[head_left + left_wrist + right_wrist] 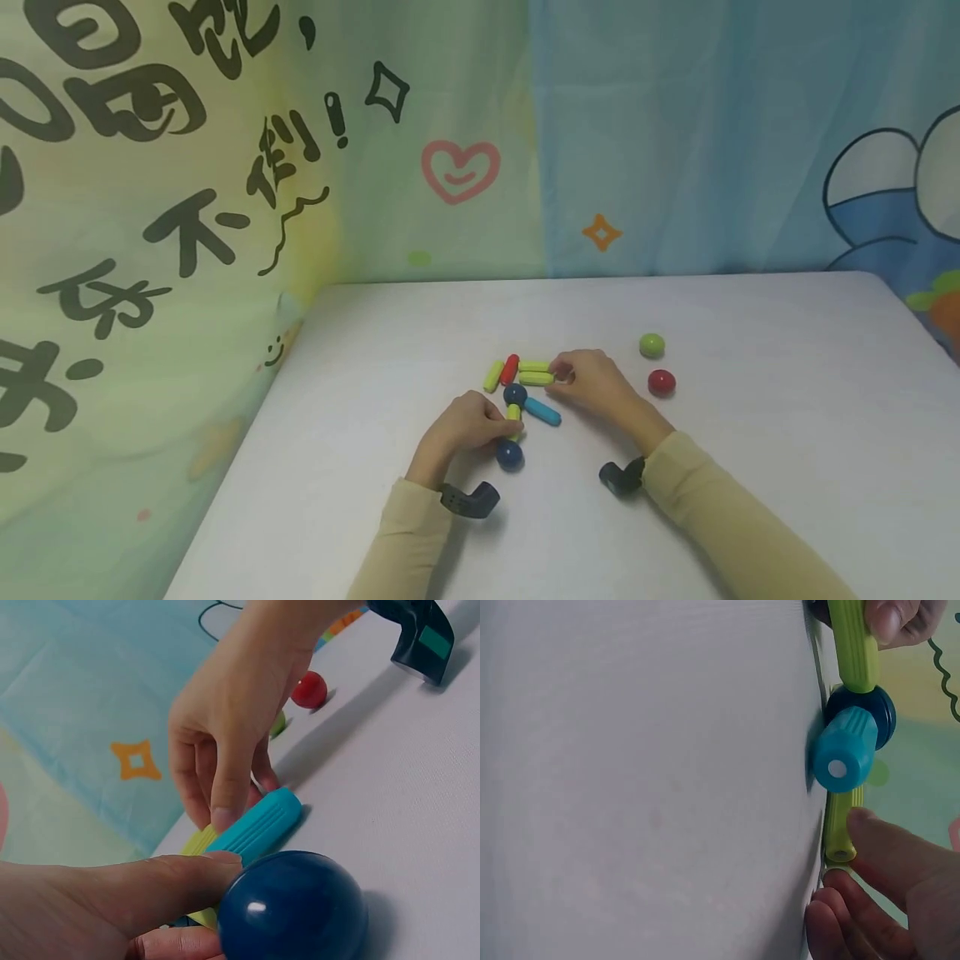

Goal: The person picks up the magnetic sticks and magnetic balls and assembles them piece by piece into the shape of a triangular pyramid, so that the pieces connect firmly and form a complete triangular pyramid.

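In the head view my left hand (467, 423) pinches a yellow-green rod (513, 412) between thumb and fingers. That rod runs between a near dark blue ball (510, 455) and a farther dark blue ball (515, 394). From the farther ball a light blue rod (543, 412) slants right; its end shows a white dot in the right wrist view. Two more yellow-green rods (536, 378) lie side by side beyond it, their right ends pinched by my right hand (596, 383). Left of them are a red rod (510, 369) and another yellow-green rod (492, 377).
A green ball (652, 346) and a red ball (662, 382) sit apart on the white table (787, 417), right of my right hand. A printed cloth (450, 100) hangs behind the table and along its left side. Dark wrist devices (471, 500) are on both wrists.
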The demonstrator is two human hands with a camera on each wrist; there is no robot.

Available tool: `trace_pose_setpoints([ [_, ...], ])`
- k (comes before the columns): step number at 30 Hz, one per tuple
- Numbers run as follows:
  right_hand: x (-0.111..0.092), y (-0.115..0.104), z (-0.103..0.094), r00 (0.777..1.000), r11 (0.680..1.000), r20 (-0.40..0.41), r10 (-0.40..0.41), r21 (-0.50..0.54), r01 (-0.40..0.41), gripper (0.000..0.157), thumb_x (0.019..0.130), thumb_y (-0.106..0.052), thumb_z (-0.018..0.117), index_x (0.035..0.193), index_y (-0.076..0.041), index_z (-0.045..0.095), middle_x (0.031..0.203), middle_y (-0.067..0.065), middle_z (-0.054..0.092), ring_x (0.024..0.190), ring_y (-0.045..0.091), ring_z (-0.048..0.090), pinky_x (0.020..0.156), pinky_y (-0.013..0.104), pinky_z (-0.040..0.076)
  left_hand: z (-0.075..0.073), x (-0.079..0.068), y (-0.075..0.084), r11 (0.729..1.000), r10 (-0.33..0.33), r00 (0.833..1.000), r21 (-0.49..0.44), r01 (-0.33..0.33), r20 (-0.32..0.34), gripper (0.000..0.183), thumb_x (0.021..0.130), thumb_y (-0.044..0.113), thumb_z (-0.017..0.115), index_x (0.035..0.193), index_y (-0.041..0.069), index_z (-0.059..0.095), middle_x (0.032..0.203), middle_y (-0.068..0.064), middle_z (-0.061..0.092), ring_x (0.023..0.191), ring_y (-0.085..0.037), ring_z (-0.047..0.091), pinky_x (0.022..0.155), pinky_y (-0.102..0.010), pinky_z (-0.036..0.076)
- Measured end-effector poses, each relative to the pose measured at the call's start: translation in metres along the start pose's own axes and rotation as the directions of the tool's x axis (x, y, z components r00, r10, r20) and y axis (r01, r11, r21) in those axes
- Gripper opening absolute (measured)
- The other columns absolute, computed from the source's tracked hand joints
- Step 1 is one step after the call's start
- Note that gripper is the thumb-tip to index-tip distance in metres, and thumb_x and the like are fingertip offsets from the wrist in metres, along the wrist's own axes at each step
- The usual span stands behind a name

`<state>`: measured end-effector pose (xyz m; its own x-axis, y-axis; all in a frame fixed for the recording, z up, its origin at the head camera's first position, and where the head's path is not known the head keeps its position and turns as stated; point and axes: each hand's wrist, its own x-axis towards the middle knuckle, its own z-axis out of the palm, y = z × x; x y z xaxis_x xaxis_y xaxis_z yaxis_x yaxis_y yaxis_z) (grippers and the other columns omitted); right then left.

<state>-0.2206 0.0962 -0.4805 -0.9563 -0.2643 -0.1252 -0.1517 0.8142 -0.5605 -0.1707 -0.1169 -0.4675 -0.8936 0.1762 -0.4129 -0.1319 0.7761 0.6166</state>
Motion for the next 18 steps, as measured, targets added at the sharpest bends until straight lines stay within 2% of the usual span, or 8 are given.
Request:
trace_pose_setpoints([
  [12, 0.003, 0.002, 0.006, 1.000, 0.999, -0.029, -0.008, 0.040, 0.010, 0.022, 0.080, -0.024, 0.075, 0.100, -0.016, 0.068, 0.094, 0.001, 0.070, 0.091, 0.018, 0.062, 0.085, 0.039, 0.050, -0.002, 0.000, 0.003, 1.000, 0.004, 1.000, -0.001, -0.004, -0.011, 0.032, 0.079, 0.043, 0.073, 0.063, 0.015, 0.070, 0.055, 0.005, 0.056, 0.058, -0.011, 0.048, 0.053, -0.026, 0.036],
  [18, 0.000, 0.013, 0.006, 0.999, 0.998, -0.017, -0.037, 0.048, 0.038, 0.030, 0.081, -0.025, 0.074, 0.109, -0.015, 0.069, 0.091, -0.002, 0.068, 0.087, 0.015, 0.060, 0.082, 0.036, 0.050, 0.001, 0.002, 0.002, 1.000, 0.025, 0.999, -0.015, -0.026, -0.039, 0.031, 0.082, 0.042, 0.070, 0.070, 0.014, 0.072, 0.061, 0.003, 0.059, 0.062, -0.012, 0.051, 0.056, -0.026, 0.039],
])
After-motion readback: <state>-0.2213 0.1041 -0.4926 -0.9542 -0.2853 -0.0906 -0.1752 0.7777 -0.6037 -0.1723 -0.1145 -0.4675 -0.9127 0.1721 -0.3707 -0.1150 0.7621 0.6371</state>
